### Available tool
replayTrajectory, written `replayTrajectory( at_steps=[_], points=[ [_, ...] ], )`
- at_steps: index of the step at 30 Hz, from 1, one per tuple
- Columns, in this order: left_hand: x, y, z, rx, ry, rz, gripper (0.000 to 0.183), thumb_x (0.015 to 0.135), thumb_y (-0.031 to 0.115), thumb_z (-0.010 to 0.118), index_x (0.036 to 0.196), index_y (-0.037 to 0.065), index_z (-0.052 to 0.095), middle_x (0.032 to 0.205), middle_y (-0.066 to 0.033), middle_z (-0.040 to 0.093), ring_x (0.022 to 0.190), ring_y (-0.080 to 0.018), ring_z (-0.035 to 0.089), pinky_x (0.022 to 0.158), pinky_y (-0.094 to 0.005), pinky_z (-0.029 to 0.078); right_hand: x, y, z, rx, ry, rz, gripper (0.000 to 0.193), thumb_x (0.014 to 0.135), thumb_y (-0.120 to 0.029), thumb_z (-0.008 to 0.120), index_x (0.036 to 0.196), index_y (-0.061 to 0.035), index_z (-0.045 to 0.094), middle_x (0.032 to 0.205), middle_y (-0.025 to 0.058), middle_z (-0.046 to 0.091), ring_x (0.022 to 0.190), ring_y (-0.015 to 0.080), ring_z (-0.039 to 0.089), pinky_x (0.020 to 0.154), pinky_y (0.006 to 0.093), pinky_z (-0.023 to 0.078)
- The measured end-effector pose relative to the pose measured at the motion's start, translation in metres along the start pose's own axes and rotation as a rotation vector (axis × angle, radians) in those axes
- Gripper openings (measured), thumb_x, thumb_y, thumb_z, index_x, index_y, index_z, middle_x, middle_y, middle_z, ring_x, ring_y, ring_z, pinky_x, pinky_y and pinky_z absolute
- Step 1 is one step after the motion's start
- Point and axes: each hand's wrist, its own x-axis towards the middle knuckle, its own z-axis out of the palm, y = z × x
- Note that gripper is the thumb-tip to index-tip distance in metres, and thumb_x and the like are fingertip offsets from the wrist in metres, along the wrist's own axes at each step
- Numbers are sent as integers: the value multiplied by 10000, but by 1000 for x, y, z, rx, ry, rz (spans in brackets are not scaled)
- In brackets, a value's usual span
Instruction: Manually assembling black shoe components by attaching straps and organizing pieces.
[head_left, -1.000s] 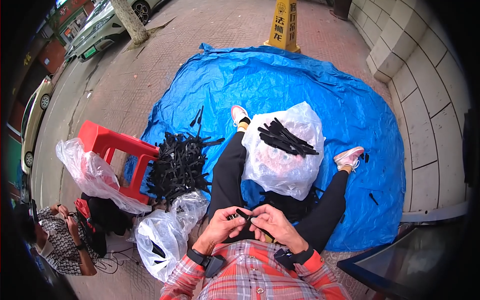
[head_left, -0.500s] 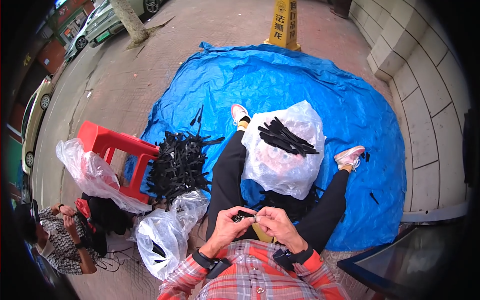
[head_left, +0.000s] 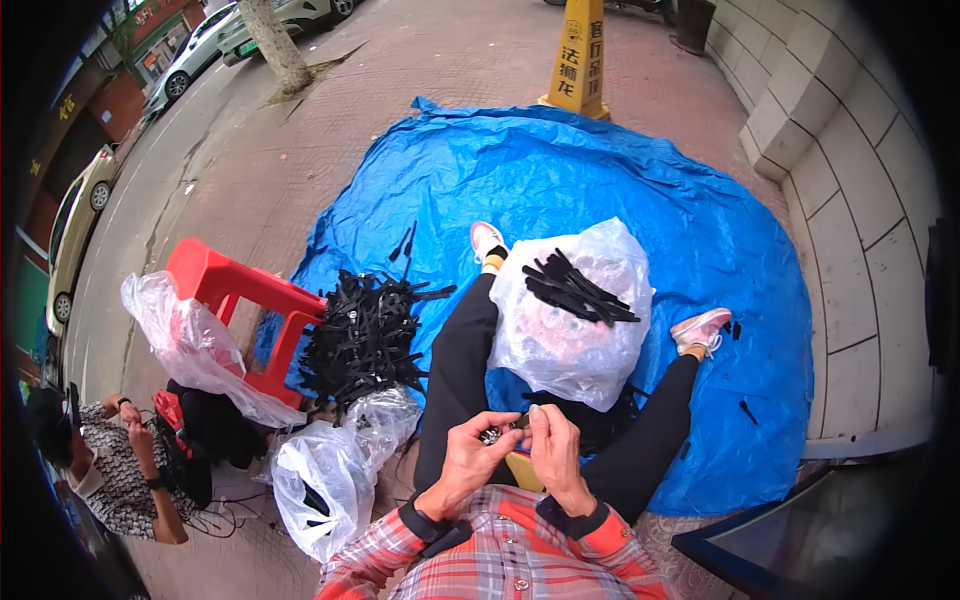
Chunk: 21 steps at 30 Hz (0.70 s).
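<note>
My left hand (head_left: 474, 452) is closed around a small shiny metal piece (head_left: 489, 436), its thumb and fingers pinched together. Close against it, my right hand (head_left: 556, 455) pinches a small dark piece between thumb and forefinger; the fingers hide most of it, and its exact kind is unclear. Between my legs stands a stuffed clear plastic bag (head_left: 560, 360) with pinkish contents. Several black strap-like strips (head_left: 575, 290) lie on top of it. A large heap of similar black strips (head_left: 362, 335) sits left of my leg.
A blue tarp (head_left: 720, 400) lies beneath. On the left are a red stool (head_left: 262, 285) draped with plastic, a clear bag (head_left: 320, 475) and a seated person (head_left: 120, 470). A yellow sign (head_left: 578, 60) stands beyond the tarp. A stone wall (head_left: 850, 230) runs along the right.
My right hand has turned more upright, its fingers drawn up at the small piece. My left hand stays near the same spot. The whole view has shifted slightly.
</note>
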Motion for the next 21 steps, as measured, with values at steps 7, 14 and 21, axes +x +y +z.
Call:
replayTrajectory(
  at_steps=[7,14,21],
  points=[
    [0,5,1,310,35,192,179,768,46,662,930,-24,635,772,-14,619,672,-48,531,599,-190,438,-1,1,7,-102,172,-325,150,845,-114,580,807,22,528,643,91,560,503,146,514,489,275,419],
    [-14,4,8,-11,-13,116,176,810,23,622,981,-15,629,758,-37,595,625,-82,541,519,-212,433,-9,10,-1,764,0,165,160,873,-141,567,793,-2,559,609,20,542,499,52,486,452,183,376],
    [-4,13,8,-281,-49,-222,87,794,42,651,829,19,575,639,-1,550,444,-24,393,381,-176,264,-6,-2,-9,477,-49,119,170,861,-153,580,770,-9,564,580,4,533,487,40,482,438,184,371]
  ],
)
